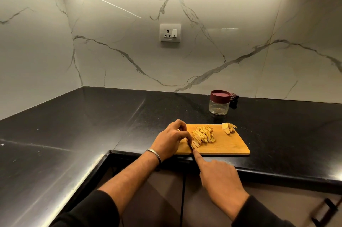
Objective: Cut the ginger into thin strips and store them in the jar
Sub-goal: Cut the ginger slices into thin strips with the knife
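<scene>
A wooden cutting board [229, 145] lies at the front edge of the black counter. A pile of ginger strips [202, 135] sits on its left half. Uncut ginger pieces [229, 128] lie at its far right corner. My left hand [171, 140] rests with curled fingers on the board, fingertips against the left end of the ginger. My right hand [220, 178] grips a knife [191, 146], index finger stretched along its spine; the blade is mostly hidden between my hands. A small glass jar [219, 104] with a maroon lid stands behind the board.
A dark object [234, 98] lies just behind the jar against the marble wall. A wall socket [170, 33] is above. The black L-shaped counter [74, 124] stretches left. A cabinet handle [327, 210] shows at the lower right.
</scene>
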`<state>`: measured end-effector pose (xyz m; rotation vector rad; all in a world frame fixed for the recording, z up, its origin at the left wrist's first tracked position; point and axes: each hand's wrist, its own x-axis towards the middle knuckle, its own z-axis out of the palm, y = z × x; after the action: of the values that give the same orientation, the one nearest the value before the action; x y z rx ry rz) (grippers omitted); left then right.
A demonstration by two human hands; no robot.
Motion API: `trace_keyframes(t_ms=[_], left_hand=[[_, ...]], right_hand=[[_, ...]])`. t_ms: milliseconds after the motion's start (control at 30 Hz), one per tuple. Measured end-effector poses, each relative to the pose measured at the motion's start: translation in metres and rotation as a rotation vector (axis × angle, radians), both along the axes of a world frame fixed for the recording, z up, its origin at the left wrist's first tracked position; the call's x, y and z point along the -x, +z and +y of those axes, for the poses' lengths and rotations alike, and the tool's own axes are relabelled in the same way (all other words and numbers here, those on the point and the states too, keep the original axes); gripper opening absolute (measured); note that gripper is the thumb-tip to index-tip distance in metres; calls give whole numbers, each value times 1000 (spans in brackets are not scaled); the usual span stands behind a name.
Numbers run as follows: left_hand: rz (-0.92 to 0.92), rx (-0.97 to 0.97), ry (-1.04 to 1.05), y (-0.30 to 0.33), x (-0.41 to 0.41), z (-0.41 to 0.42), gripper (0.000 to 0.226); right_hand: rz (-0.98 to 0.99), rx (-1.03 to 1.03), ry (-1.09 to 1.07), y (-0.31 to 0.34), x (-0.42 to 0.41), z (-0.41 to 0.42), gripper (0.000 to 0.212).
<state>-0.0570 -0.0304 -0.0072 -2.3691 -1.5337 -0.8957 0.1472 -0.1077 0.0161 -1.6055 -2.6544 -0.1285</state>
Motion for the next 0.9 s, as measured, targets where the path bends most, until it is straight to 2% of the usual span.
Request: trace_keyframes(t_ms=[267,433,533,700,900], left_hand=[[24,27,0,-2,0,4,36],[-100,25,-2,-3,0,4,30],[-114,51,18,-3,0,5,24],[-179,131,40,1,-2,5,22],[-277,130,95,1,-3,3,26]], right_hand=[[58,19,-9,-4,1,3,68],[150,-2,-22,-3,-5,2,65],[187,25,-26,-1,-8,2,61],[261,47,-23,-4,-13,2,59],[323,-8,-11,-4,-15,4,58]])
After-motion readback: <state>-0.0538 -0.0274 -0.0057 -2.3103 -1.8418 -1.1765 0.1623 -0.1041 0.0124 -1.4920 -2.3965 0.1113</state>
